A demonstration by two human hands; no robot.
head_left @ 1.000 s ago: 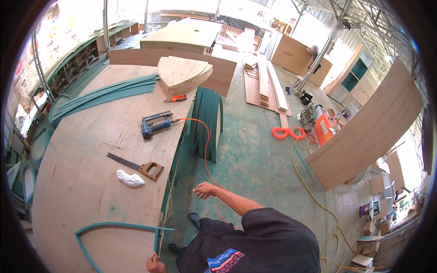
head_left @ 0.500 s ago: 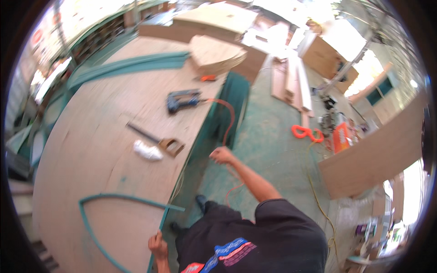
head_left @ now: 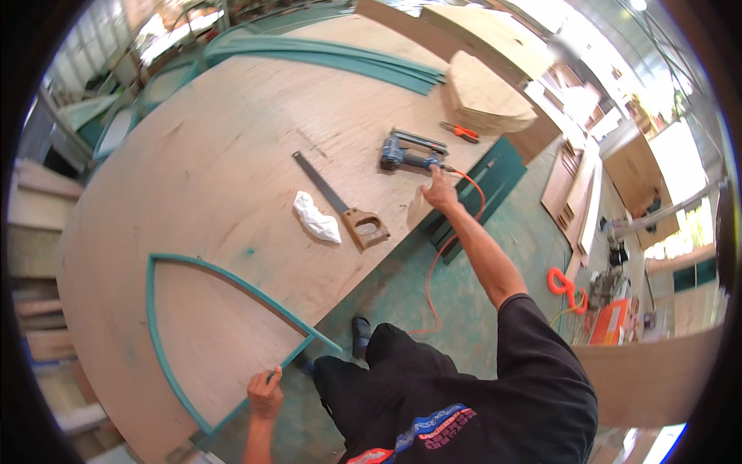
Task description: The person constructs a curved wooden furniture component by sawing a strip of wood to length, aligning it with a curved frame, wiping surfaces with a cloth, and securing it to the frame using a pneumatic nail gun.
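Observation:
In the lower left lies a teal frame [head_left: 158,352] of narrow strips, with a curved outline and one strip end jutting out by the table edge. My left hand [head_left: 265,394] grips the frame's near strip, fingers wrapped round it. My right hand [head_left: 440,193] is stretched out to a blue and black nail gun [head_left: 413,152] lying on its side; the fingertips are at its handle end, by the orange air hose [head_left: 481,197]. Thumb and fingers are apart, not wrapped round the handle. Nearer lie a handsaw [head_left: 340,203] with a wooden handle and a crumpled white bundle [head_left: 315,218].
The large plywood table [head_left: 209,178] bears long teal strips [head_left: 332,58], orange-handled pliers [head_left: 461,132] and stacked curved plywood pieces [head_left: 491,97]. Teal boards [head_left: 491,182] stand against its right edge. The hose hangs down to the floor, and boards [head_left: 572,189] lie farther right.
My right hand has moved from beside the table edge forward to the nail gun. My left hand still holds the teal frame. The view has swung, shifting the table rightward.

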